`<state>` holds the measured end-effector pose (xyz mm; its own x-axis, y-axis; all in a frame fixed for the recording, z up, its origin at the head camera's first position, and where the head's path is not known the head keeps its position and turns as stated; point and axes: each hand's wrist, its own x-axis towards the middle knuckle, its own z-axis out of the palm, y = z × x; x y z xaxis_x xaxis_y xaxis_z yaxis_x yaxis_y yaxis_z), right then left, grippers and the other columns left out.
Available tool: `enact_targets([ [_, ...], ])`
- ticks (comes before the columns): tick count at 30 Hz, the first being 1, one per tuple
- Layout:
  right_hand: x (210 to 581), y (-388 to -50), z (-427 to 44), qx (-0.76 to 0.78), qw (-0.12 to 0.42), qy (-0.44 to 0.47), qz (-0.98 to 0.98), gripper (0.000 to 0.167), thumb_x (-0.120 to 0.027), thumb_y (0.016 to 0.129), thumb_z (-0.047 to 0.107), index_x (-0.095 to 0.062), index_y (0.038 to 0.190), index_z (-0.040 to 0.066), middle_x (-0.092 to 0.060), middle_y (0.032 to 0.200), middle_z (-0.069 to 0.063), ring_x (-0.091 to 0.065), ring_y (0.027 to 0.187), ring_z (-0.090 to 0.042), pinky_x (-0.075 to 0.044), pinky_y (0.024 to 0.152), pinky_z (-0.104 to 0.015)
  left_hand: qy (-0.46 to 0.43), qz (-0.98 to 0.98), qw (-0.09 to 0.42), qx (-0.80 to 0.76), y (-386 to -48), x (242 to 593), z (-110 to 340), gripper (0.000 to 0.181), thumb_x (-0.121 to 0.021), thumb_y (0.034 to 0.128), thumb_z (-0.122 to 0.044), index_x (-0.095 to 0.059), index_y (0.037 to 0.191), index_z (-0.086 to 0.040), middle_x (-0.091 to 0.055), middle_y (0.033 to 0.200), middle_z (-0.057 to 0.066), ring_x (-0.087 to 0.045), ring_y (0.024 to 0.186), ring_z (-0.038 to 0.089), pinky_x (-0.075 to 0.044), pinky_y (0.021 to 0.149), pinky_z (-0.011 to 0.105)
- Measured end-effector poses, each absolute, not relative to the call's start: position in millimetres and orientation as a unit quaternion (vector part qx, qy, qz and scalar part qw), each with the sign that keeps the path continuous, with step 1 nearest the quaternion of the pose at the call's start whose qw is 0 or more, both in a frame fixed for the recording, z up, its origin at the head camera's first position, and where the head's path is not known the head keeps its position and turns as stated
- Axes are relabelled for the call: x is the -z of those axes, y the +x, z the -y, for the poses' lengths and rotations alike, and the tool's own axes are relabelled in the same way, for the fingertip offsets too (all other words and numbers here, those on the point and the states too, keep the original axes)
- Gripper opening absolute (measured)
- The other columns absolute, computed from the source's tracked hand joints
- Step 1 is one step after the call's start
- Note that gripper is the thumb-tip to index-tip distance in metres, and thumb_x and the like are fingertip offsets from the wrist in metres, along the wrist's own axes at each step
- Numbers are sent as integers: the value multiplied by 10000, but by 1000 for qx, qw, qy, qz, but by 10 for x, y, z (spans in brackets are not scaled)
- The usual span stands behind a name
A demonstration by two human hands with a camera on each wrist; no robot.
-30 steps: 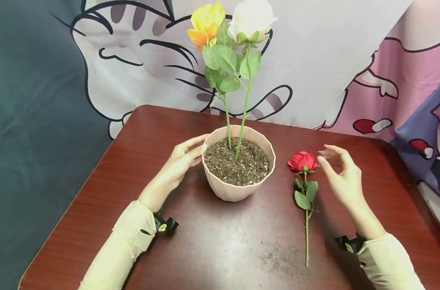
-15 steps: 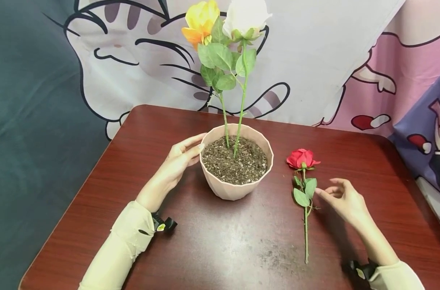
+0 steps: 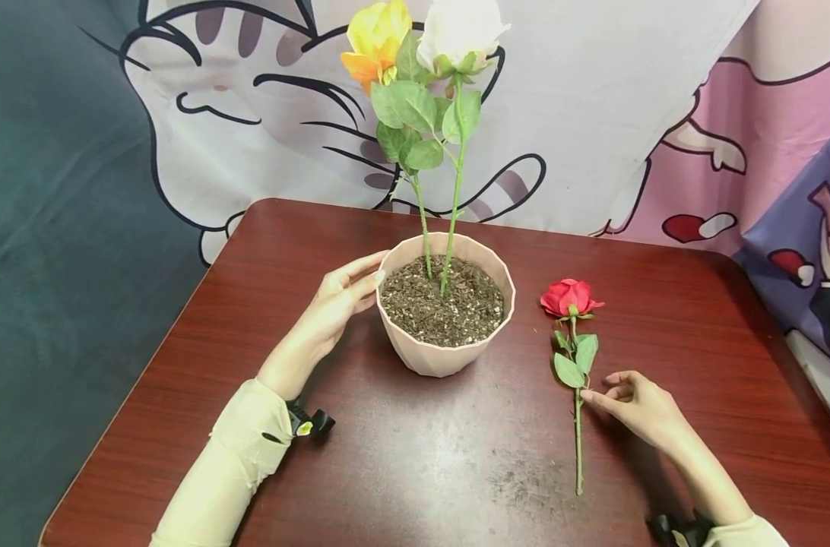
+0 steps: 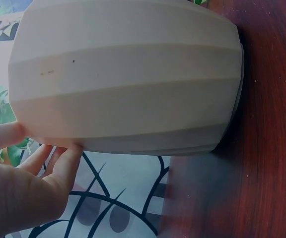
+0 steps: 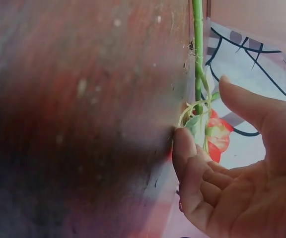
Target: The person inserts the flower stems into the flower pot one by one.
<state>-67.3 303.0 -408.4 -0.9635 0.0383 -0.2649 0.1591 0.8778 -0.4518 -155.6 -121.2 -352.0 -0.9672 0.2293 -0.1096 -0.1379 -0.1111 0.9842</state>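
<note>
A pale pink faceted flowerpot filled with dark soil stands on the table. A yellow rose and a white rose rise from its soil on green stems. My left hand holds the pot's left side, thumb at the rim and fingers along the outer wall, as the left wrist view confirms. To the pot's right lies a red rose with a leafy stem. My right hand is beside that stem, thumb close to it below the leaves. In the right wrist view, thumb and forefinger are apart around the stem.
The dark red wooden table carries a scatter of soil crumbs near its front. Behind it hangs a cloth backdrop printed with a cartoon cat. Black camera mounts sit on both wrists.
My right hand has moved from beside the red bloom down toward the front, along the stem to below its leaves. The left hand stays at the pot.
</note>
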Motion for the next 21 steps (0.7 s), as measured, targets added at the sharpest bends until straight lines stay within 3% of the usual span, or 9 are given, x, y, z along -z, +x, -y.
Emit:
enact_targets([
  [5, 4087, -659, -2992, 228, 148, 34, -962, 509, -690, 779, 518, -621, 935, 39, -684, 801, -12, -599, 765, -146, -445, 635, -313, 35, -655, 123, -745, -1550, 3525, 1214, 452, -522, 955, -149, -440, 1395, -91, -483, 1349, 114, -509, 1063, 87, -447, 901, 270],
  [12, 4089, -649, -2890, 199, 145, 23, -969, 517, -722, 727, 540, -642, 863, 48, -663, 720, 14, -583, 668, -108, -446, 580, -308, 46, -657, 127, -742, -1564, 3525, 1212, 452, -510, 959, -143, -430, 1400, -85, -470, 1367, 115, -501, 1096, 94, -427, 945, 312],
  [16, 4088, -642, -2855, 208, 140, 19, -968, 430, -759, 722, 453, -638, 826, 54, -663, 699, 12, -579, 646, -106, -440, 574, -296, 43, -659, 129, -740, -1572, 3527, 1217, 450, -517, 958, -156, -437, 1398, -99, -474, 1360, 98, -500, 1096, 91, -438, 924, 290],
  [21, 4087, -629, -2871, 276, 169, 38, -946, 268, -732, 784, 238, -624, 865, 6, -680, 708, -19, -597, 605, -119, -464, 540, -277, 39, -658, 131, -740, -1571, 3538, 1228, 450, -523, 957, -171, -443, 1396, -115, -470, 1358, 77, -493, 1100, 99, -423, 938, 316],
])
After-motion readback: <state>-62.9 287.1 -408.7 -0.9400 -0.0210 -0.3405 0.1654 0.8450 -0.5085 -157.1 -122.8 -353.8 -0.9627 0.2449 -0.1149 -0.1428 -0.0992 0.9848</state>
